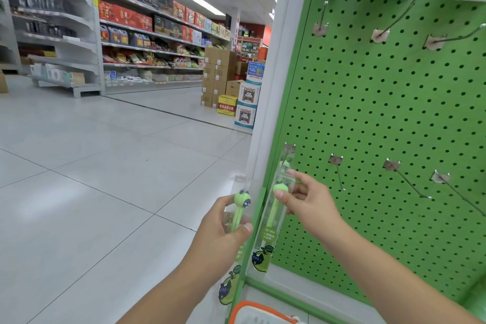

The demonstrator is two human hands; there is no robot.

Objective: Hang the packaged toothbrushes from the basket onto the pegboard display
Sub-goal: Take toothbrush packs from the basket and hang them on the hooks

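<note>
Low at the centre of the frame, one clear stiff plastic-boxed green toothbrush (273, 208) is pinched by the right hand (306, 198) at the lowest-left metal hook (288, 149) of the green pegboard (394, 113), another (236, 218) is gripped by the left hand (223, 229); light, slippery, probably best held mid-box.

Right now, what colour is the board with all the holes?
Green pegboard, clearest in the head view.

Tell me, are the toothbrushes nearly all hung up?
Not yet. One toothbrush pack hangs on the far-left lower hook, and the right hand pinches it. The left hand holds a second pack, not yet hung. Three lower hooks look bare. The basket is mostly out of view.
</note>
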